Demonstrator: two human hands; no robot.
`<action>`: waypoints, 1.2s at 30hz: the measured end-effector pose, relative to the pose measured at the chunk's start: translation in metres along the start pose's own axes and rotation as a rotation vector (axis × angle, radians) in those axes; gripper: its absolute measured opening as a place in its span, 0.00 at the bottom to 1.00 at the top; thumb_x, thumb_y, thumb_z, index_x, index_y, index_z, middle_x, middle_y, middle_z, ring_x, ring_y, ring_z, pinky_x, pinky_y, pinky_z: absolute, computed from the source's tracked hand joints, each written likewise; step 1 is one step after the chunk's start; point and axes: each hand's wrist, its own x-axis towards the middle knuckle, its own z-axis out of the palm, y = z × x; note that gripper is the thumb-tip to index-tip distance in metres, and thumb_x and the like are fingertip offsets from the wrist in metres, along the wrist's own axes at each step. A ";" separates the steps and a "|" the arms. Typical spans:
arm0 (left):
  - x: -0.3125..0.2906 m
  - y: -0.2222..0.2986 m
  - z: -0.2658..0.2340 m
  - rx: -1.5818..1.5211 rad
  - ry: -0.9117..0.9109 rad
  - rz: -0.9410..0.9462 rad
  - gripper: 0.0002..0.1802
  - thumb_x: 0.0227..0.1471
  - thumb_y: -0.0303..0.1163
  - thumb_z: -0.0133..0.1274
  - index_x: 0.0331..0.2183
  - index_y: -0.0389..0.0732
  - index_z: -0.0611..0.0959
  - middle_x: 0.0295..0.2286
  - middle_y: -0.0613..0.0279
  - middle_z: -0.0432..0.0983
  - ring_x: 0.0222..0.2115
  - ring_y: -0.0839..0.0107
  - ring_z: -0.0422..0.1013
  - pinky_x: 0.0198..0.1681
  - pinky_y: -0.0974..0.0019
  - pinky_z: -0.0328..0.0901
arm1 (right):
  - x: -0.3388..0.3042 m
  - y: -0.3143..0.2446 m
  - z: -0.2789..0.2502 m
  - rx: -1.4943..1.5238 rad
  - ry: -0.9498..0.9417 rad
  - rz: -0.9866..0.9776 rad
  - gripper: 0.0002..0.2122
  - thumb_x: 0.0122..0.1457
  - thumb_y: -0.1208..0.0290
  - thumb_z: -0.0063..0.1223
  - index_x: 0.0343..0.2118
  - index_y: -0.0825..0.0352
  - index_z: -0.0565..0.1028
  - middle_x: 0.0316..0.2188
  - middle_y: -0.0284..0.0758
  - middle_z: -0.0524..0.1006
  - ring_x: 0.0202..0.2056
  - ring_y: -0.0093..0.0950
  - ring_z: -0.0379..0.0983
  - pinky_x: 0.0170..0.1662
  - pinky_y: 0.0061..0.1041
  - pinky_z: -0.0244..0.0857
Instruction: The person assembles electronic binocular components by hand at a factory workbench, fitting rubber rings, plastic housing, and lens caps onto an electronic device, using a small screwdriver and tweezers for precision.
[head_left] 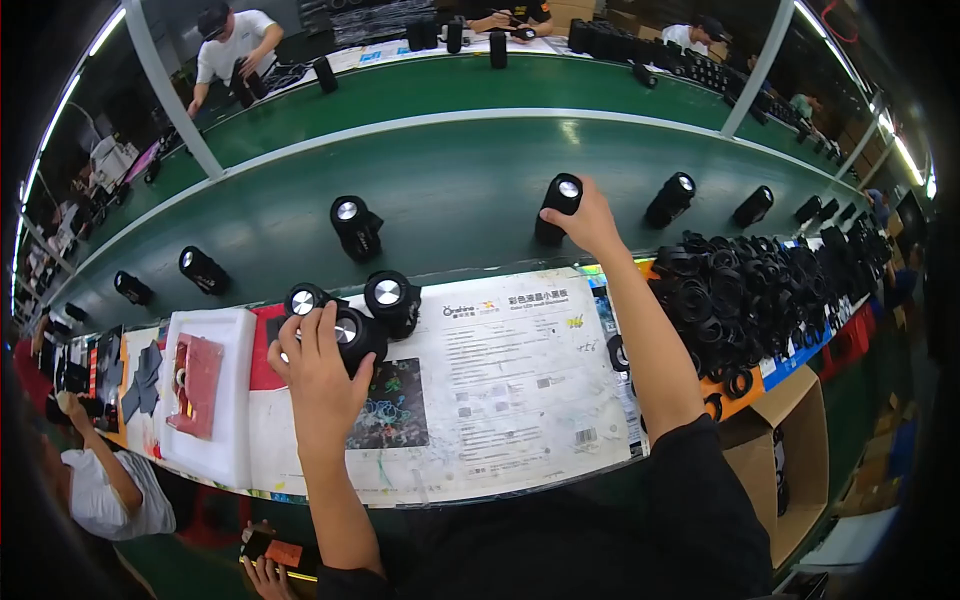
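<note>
My right hand [590,222] is closed around a black cylindrical portable speaker [558,208] with a silver disc on its end, on the green conveyor belt [450,190]. My left hand [325,365] curls over a black speaker [362,340] on the white printed board in front of me, its thumb against the side. Two more speakers stand right there: one [303,297] just beyond my fingertips and another [391,302] to the right. My fingers hide part of this group.
More speakers, such as this one [355,228], stand spaced along the belt. A heap of black rings [710,300] lies at right, above an open cardboard box [790,455]. On the left sits a white foam tray [238,400] with a pink block [197,385]. Other people work across the belt.
</note>
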 end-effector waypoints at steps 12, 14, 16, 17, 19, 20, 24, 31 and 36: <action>0.041 0.128 0.048 -1.343 -0.325 -0.072 0.63 0.48 0.53 0.80 0.72 0.35 0.63 0.61 0.48 0.74 0.64 0.56 0.71 0.68 0.55 0.66 | -0.162 -0.124 -0.063 0.475 -0.284 -0.314 0.39 0.52 0.52 0.83 0.63 0.68 0.78 0.52 0.44 0.86 0.53 0.36 0.84 0.62 0.33 0.73; 0.042 0.123 0.083 -1.403 -0.295 -0.040 0.57 0.53 0.49 0.79 0.71 0.36 0.65 0.62 0.47 0.75 0.60 0.57 0.75 0.64 0.56 0.70 | -0.175 -0.111 -0.045 0.663 -0.233 -0.210 0.42 0.57 0.50 0.80 0.70 0.66 0.74 0.61 0.44 0.80 0.61 0.36 0.79 0.66 0.33 0.69; 0.031 0.128 0.124 -1.729 -0.293 -0.237 0.52 0.55 0.49 0.78 0.69 0.39 0.68 0.58 0.54 0.77 0.58 0.63 0.75 0.63 0.58 0.70 | -0.188 -0.076 -0.013 0.899 -0.103 -0.104 0.47 0.60 0.50 0.78 0.78 0.64 0.64 0.68 0.44 0.75 0.67 0.38 0.73 0.68 0.36 0.67; 0.024 0.131 0.132 -1.960 -0.259 -0.396 0.48 0.57 0.49 0.76 0.68 0.40 0.69 0.57 0.55 0.77 0.57 0.64 0.76 0.63 0.58 0.71 | -0.202 -0.061 0.001 0.896 -0.155 -0.094 0.49 0.60 0.50 0.78 0.78 0.65 0.62 0.67 0.45 0.75 0.66 0.38 0.73 0.69 0.36 0.66; 0.012 0.139 0.137 -2.142 -0.141 -0.521 0.45 0.58 0.47 0.75 0.66 0.39 0.70 0.57 0.54 0.77 0.57 0.63 0.76 0.63 0.57 0.72 | -0.229 -0.048 0.012 0.962 -0.433 -0.001 0.49 0.61 0.55 0.79 0.77 0.70 0.61 0.64 0.50 0.76 0.64 0.37 0.75 0.69 0.37 0.68; 0.011 0.138 0.137 -2.143 -0.113 -0.540 0.42 0.59 0.46 0.75 0.64 0.38 0.71 0.56 0.54 0.79 0.57 0.60 0.77 0.63 0.55 0.73 | -0.236 -0.047 0.013 0.900 -0.499 0.039 0.47 0.61 0.58 0.79 0.76 0.71 0.62 0.64 0.50 0.76 0.63 0.37 0.77 0.68 0.38 0.69; 0.021 0.125 0.137 -2.127 -0.215 -0.472 0.42 0.58 0.44 0.76 0.63 0.37 0.72 0.51 0.51 0.81 0.53 0.58 0.80 0.58 0.53 0.77 | -0.242 -0.049 0.002 0.691 -0.525 -0.021 0.43 0.57 0.68 0.81 0.72 0.74 0.66 0.60 0.48 0.79 0.59 0.36 0.80 0.65 0.36 0.74; 0.024 0.136 0.139 -2.234 0.047 -0.343 0.50 0.51 0.56 0.78 0.61 0.34 0.74 0.48 0.51 0.81 0.49 0.56 0.82 0.56 0.53 0.79 | -0.252 -0.055 0.012 0.442 -0.173 -0.346 0.42 0.55 0.69 0.81 0.70 0.78 0.69 0.57 0.50 0.82 0.57 0.40 0.82 0.61 0.36 0.76; 0.015 0.137 0.144 -2.415 -0.135 -0.368 0.54 0.48 0.60 0.79 0.61 0.34 0.74 0.48 0.52 0.80 0.48 0.57 0.81 0.55 0.54 0.80 | -0.252 -0.052 0.005 0.567 -0.311 -0.251 0.40 0.55 0.64 0.81 0.68 0.76 0.72 0.57 0.52 0.82 0.57 0.45 0.83 0.63 0.38 0.74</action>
